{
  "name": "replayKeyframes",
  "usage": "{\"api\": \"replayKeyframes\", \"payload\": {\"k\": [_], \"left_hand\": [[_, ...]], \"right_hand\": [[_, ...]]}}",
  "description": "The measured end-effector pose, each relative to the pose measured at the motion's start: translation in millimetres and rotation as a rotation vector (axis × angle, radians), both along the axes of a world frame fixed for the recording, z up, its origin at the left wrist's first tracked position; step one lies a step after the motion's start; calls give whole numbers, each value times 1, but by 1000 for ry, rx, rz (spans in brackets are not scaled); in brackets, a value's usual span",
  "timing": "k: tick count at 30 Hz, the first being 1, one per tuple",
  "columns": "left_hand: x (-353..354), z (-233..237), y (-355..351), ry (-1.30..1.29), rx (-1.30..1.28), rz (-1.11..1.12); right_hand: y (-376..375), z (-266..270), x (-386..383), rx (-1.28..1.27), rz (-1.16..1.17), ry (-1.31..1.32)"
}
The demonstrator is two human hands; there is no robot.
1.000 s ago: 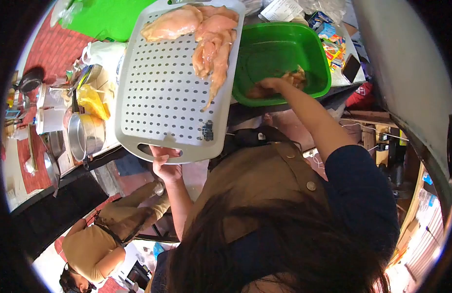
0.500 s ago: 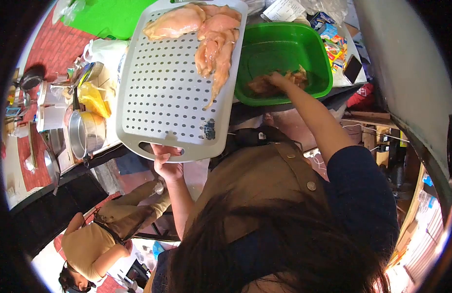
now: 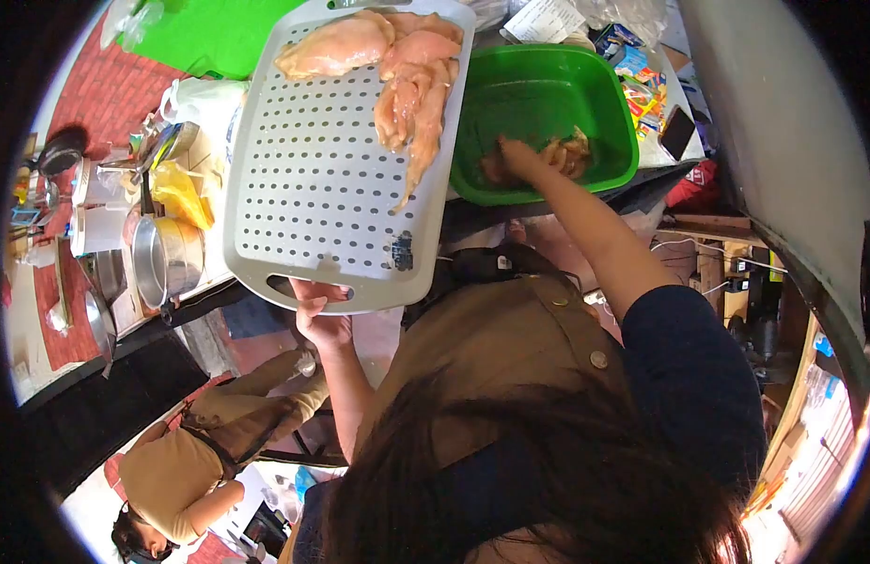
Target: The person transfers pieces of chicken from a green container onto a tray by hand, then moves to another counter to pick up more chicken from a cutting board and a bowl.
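A grey perforated tray [image 3: 313, 179] leans at the table's edge, with raw chicken pieces [image 3: 336, 47] at its top and down its right side. My left hand [image 3: 324, 315] grips the handle slot at the tray's lower end. Right beside the tray is a green basin [image 3: 548, 75] with more raw meat pieces [image 3: 571, 153] at its bottom. My right hand [image 3: 517, 160] reaches into the basin at the meat, its fingers closed and pointing down; what they hold is hidden.
At left are a steel pot [image 3: 167, 258], a yellow bag [image 3: 179, 193] and a frying pan [image 3: 62, 150]. Behind lies a green board [image 3: 219, 33]. Colourful packets [image 3: 642, 94] and a phone [image 3: 678, 133] lie right of the basin. Another person [image 3: 172, 475] bends at lower left.
My right hand has moved slightly left inside the basin, and more meat shows to its right. The tray and my left hand stay in place. The other person's arm has shifted.
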State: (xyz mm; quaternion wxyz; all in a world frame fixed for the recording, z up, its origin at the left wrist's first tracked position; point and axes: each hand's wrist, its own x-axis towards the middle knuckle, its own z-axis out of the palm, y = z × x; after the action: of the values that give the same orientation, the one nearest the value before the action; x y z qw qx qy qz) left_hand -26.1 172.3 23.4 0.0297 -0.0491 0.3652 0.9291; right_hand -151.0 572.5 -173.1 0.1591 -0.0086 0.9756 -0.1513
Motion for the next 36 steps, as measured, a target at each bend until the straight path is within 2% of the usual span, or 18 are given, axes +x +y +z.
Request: {"api": "replayKeyframes", "payload": {"k": [2,5,8,11,14,17,20,23,29,36], "left_hand": [[0,1,1,-14,3,18],[1,1,2,-30,11,50],[1,-7,-2,-13,12,27],[1,-6,-4,-15,9,20],[0,-3,-2,-17,11,28],[-1,-6,-3,-1,26,26],[-1,-6,-1,14,52,27],[-1,-1,0,9,53,14],[-1,-5,-3,-1,63,-16],[-2,1,-1,-16,91,-6]], "right_hand": [[-3,-9,-5,-52,187,-109],[-16,14,-11,102,93,-359],[-9,13,-24,103,125,-560],[-8,10,-26,136,146,-350],[3,59,-13,-456,-41,-347],[17,60,-13,-786,-154,-318],[29,91,-17,-809,-192,-291],[18,157,-11,-947,-223,-283],[31,188,-24,-782,-147,-250],[40,163,-31,-729,-162,-122]]}}
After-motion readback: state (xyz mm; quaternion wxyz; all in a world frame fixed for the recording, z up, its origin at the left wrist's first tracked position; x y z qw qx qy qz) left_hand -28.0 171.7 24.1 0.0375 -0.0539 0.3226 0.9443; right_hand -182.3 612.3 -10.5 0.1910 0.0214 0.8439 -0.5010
